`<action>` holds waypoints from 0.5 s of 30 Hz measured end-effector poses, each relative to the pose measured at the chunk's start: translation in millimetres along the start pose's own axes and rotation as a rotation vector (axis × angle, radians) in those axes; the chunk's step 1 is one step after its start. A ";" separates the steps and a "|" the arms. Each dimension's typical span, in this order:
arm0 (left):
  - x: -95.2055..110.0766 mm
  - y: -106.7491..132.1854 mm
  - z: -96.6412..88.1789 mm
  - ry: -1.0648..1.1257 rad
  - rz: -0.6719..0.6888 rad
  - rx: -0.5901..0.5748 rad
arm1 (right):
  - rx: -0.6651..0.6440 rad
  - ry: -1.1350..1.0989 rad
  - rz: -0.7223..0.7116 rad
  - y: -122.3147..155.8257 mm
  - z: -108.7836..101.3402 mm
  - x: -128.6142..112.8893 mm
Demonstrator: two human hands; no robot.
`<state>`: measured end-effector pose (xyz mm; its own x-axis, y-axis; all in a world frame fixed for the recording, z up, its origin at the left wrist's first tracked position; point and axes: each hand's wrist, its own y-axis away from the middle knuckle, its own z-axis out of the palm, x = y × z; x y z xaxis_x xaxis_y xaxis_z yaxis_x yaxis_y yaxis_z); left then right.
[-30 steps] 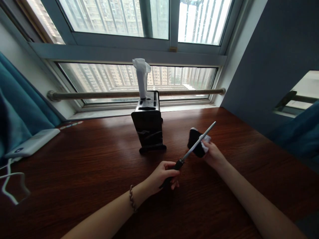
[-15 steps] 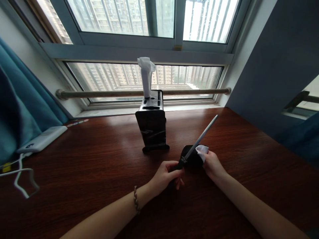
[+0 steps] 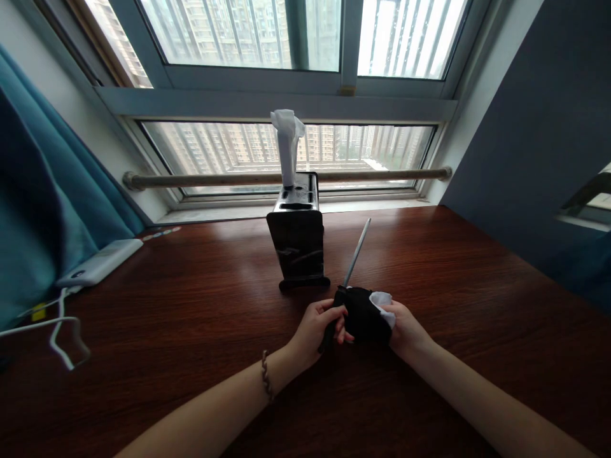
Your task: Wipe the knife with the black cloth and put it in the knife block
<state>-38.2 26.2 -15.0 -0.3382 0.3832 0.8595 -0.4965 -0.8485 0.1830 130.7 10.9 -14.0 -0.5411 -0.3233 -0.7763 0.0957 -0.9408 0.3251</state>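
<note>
My left hand (image 3: 321, 327) is closed round the black handle of a honing steel (image 3: 357, 253). Its grey rod points up and away over the table. My right hand (image 3: 408, 327) grips a dark black piece with rounded edges (image 3: 366, 316), along with a crumpled white cloth or tissue (image 3: 382, 303) at its right edge. Whether the black piece is fabric or stiff, I cannot tell. It lies close against the steel's handle and my left fingertips. Beyond my hands stands a knife block (image 3: 298, 245) with a black front and slotted metal top. A white-wrapped item (image 3: 287, 149) sticks up from it.
The brown wooden table (image 3: 214, 331) reaches to the window sill. At the left lies a white power strip (image 3: 102, 262) with a white cable (image 3: 62, 337), beside a blue curtain (image 3: 81, 191). A rail (image 3: 214, 180) crosses the window, and a wall (image 3: 520, 165) borders the right.
The honing steel has swung left and more upright. Its rod no longer crosses over the black piece, which has come nearer my left hand. The view has shifted slightly.
</note>
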 end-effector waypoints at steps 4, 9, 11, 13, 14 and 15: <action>-1.0 -0.2 0.0 0.003 -0.006 -0.008 | -0.034 -0.005 -0.002 8.3 9.4 1.9; -0.1 1.1 -0.8 0.006 -0.021 -0.058 | -0.063 -0.080 0.013 10.9 12.7 2.2; 0.5 1.4 -1.1 0.015 -0.018 -0.072 | 0.022 -0.108 -0.009 6.1 8.3 1.5; 0.7 1.5 -1.3 0.013 -0.012 -0.088 | 0.049 -0.116 -0.036 3.4 5.9 1.4; 0.7 1.6 -1.4 0.007 -0.011 -0.095 | 0.015 -0.111 -0.034 3.6 6.0 1.6; 0.6 1.8 -1.4 -0.001 -0.013 -0.102 | -0.040 -0.105 -0.024 4.8 6.9 2.0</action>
<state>-40.4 25.4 -14.8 -0.3301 0.3932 0.8581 -0.5796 -0.8020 0.1445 124.3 6.4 -10.3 -0.6281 -0.2900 -0.7221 0.1133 -0.9522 0.2838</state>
